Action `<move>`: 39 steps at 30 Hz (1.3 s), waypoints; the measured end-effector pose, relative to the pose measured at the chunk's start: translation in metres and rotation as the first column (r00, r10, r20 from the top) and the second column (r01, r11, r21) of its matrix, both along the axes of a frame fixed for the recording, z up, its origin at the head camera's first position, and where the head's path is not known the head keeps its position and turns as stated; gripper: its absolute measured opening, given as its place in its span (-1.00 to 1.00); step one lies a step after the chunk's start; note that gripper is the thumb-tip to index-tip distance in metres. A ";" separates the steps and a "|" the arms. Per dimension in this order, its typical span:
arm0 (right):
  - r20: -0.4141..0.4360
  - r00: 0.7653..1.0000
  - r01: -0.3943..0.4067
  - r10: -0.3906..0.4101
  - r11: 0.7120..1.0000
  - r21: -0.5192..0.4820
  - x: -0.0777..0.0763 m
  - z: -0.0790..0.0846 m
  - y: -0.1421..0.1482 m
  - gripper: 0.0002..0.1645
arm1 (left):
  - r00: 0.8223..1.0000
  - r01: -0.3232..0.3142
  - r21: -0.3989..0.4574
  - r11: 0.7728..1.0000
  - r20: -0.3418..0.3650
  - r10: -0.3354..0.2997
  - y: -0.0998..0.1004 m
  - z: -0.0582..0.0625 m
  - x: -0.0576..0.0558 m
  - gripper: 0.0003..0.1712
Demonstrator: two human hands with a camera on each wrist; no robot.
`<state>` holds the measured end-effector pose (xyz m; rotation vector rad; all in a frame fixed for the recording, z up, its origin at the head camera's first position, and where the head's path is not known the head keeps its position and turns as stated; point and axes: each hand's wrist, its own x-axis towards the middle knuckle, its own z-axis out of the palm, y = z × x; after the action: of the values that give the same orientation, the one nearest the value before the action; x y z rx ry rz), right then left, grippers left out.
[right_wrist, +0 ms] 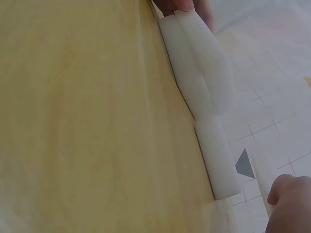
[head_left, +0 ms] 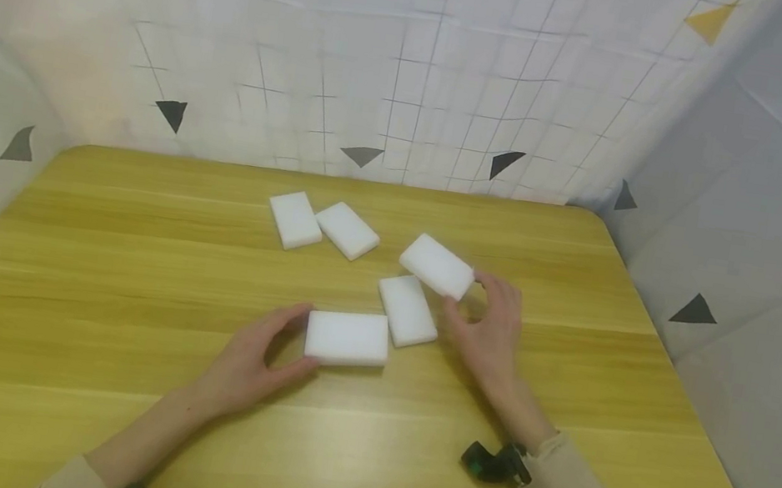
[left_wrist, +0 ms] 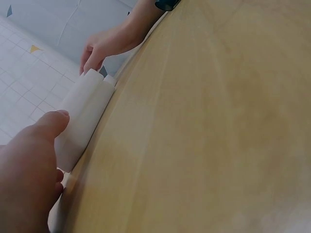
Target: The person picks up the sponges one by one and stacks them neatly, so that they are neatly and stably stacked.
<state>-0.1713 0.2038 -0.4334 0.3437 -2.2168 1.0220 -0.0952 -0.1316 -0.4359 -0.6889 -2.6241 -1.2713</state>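
My left hand pinches a white sponge block by its left end, thumb at the near edge and fingers at the far edge. In the left and right wrist views, this block appears to lie on top of another one. My right hand holds a second white sponge block at its right end between thumb and fingers; it looks raised off the table. Just below that one, a white block lies slanted on the table, close to the left hand's stack.
Two more white blocks, one on the left and one on the right, lie near the table's back edge. A white gridded sheet stands behind the table, with pale sheets at both sides. Dark wrist cameras sit on the forearms.
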 end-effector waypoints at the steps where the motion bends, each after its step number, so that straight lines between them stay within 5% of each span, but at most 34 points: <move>1: -0.001 1.000 -0.001 0.001 1.000 0.001 0.000 0.000 0.000 -0.47 | 1.000 -0.001 -0.001 1.000 0.001 0.001 0.000 0.000 0.000 -0.19; 21: -0.028 0.991 -0.129 0.129 0.992 0.005 0.012 0.002 -0.011 -0.43 | 1.000 0.001 -0.026 1.000 0.013 0.000 0.000 0.001 0.001 -0.22; 39: -0.057 0.946 -0.318 0.320 0.947 0.046 0.024 0.003 -0.028 -0.40 | 1.000 -0.005 -0.027 1.000 0.018 0.005 0.001 0.001 0.000 -0.23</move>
<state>-0.1475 0.1760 -0.4300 0.7619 -2.1672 1.1204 -0.0951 -0.1310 -0.4351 -0.6778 -2.6599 -1.2486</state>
